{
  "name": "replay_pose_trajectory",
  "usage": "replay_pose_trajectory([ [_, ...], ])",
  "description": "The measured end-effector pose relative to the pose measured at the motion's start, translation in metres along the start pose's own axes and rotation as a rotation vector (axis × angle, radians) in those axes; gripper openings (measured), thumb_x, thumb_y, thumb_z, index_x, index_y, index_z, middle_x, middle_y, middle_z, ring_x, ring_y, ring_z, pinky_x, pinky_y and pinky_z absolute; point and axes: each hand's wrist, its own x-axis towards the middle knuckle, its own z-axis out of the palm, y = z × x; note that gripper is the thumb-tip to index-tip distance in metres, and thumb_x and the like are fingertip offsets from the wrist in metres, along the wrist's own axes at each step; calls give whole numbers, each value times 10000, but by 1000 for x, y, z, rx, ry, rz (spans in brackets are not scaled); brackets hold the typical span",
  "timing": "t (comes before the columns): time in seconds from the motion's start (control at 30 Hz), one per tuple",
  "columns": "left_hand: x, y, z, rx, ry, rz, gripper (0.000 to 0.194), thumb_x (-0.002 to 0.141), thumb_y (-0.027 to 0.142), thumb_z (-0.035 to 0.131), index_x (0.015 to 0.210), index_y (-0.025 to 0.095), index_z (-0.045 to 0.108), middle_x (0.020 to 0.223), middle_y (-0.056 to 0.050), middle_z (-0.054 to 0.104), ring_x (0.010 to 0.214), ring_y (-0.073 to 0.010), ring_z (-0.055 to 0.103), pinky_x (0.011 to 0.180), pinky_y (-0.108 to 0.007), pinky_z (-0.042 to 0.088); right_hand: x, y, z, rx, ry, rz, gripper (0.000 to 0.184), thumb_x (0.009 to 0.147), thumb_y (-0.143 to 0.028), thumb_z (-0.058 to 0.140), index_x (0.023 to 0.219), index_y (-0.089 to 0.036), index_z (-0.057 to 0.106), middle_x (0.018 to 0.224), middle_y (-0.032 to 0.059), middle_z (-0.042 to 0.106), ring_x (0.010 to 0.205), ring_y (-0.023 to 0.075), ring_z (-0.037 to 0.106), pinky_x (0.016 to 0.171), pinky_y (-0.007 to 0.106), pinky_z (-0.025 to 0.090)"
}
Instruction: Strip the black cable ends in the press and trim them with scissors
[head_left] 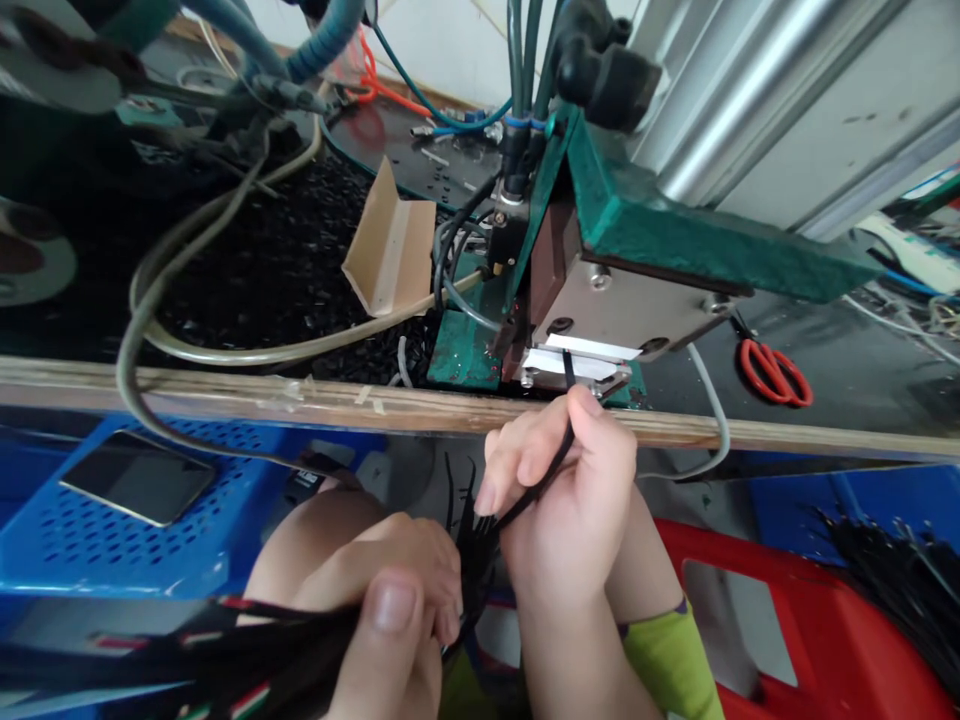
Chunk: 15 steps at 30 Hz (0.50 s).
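Note:
My right hand (559,475) pinches one thin black strap (568,380) between thumb and fingers and holds its tip in the slot of the metal head (600,345) of a green machine (675,225). My left hand (397,610) is closed around a bundle of black straps (247,660) with red, white and green banded ends, low in the view over my lap. Loose strap ends fan up between the two hands.
A wooden bench edge (225,390) runs across the view. Red scissors (776,372) lie right of the machine, folded cardboard (390,245) and hoses (187,290) left of it. A phone (139,478) rests on a blue crate (112,540). More black straps (900,580) lie by a red stool (787,640).

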Motion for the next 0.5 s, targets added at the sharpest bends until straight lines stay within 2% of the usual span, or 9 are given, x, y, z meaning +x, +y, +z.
replay_pose_trajectory([
  [0.2, 0, -2, 3, 20, 25, 17, 438, 1046, 544, 824, 708, 269, 776, 511, -7, 534, 465, -206, 553, 516, -387, 515, 1, -2, 3, 45, 9, 26, 508, 1030, -346, 694, 531, -250, 702, 417, -5, 632, 340, 109, 559, 417, 259, 357],
  [0.5, 5, 0, -1, 27, -9, 16, 433, 998, 586, 863, 699, 278, 807, 473, -7, 500, 433, -223, 561, 481, -399, 519, 2, -3, 3, 57, 1, 34, 516, 1045, -355, 685, 541, -246, 712, 420, -2, 632, 333, 107, 556, 400, 257, 331],
])
